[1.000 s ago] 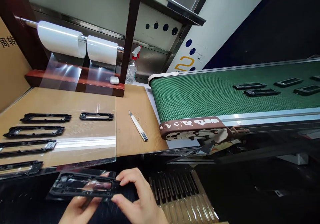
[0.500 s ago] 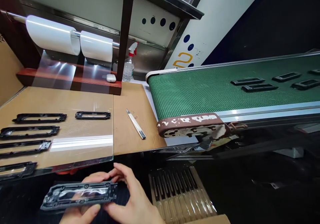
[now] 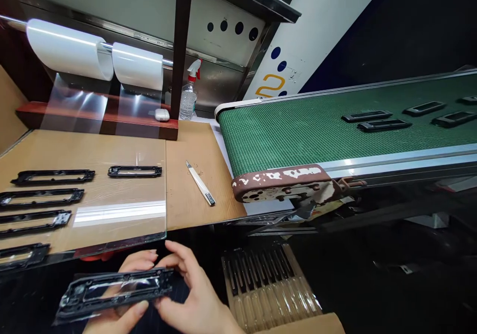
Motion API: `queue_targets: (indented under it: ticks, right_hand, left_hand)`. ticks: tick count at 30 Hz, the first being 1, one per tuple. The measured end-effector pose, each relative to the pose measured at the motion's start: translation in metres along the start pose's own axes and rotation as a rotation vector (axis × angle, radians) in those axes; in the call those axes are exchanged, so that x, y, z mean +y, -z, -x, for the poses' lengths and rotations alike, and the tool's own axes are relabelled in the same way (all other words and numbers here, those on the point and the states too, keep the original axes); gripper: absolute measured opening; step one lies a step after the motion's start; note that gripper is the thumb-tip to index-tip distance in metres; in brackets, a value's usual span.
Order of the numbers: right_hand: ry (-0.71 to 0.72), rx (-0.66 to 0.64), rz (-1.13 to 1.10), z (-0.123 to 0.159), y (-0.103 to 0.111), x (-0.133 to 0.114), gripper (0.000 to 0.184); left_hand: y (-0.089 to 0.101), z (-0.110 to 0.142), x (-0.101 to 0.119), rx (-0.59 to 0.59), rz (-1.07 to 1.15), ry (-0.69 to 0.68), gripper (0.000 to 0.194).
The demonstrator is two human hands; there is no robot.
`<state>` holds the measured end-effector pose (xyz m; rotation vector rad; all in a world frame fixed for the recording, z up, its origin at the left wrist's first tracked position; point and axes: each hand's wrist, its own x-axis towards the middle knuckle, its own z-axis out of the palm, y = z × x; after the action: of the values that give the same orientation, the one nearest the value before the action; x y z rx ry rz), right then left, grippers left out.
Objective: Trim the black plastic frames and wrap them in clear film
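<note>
Reference item: the clear glass sheet (image 3: 137,192) on the brown-topped bench (image 3: 219,200).

Four slim black plastic frames (image 3: 55,173) lie in a column at the sheet's left side; a fifth slim frame (image 3: 134,175) lies nearer its right edge. The spacing probably keeps each one separate for pickup. Behind the sheet, two white rolls of glossy film (image 3: 67,50) hang on a metal rod, with clear strips drawn down toward it.

In front of the sheet's near edge, clear of the bench, is the long black plastic frame with a rectangular window (image 3: 112,303). The left hand (image 3: 128,319) pinches it, thumb on the near edge and fingers behind, presumably to steady its length. The right hand (image 3: 199,294) has its fingers curved about the right end; whether they pinch or merely touch cannot be told.

Right of the sheet lies a white-handled knife (image 3: 201,185), apparently within reach of the right hand. Farther right and nearer, a clear ribbed plastic tray (image 3: 274,306) carries black parts side by side. Beyond, a green textured conveyor belt (image 3: 283,135) carries more black frames (image 3: 383,125).
</note>
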<state>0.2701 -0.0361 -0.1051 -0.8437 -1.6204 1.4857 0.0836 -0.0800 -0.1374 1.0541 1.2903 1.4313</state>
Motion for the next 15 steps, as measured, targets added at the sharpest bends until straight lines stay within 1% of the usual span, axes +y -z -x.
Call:
queue_targets:
  ticks: [3,6,9,11,13,15]
  right_hand:
    - [0.097,-0.012,0.031,-0.003,-0.004,-0.004,0.081]
    - [0.152,-0.009,0.044,-0.004,-0.001,-0.008,0.082]
    - [0.151,-0.003,0.101,-0.001,0.004,-0.008,0.081]
    - [0.135,0.004,0.12,0.002,0.007,-0.008,0.083]
    - [0.11,0.008,0.12,0.005,0.011,-0.009,0.083]
    - [0.08,0.014,0.129,0.007,0.017,-0.01,0.083]
  left_hand:
    - [-0.006,0.002,0.001,0.035,0.006,0.009,0.034]
    - [-0.008,0.003,0.002,0.022,-0.005,0.006,0.033]
    - [-0.007,0.006,0.003,0.019,-0.009,0.031,0.036]
    - [-0.003,0.01,0.003,0.025,0.008,0.097,0.041]
    - [0.003,0.012,0.003,0.039,0.019,0.17,0.046]
    - [0.013,0.012,0.003,0.068,-0.009,0.2,0.05]
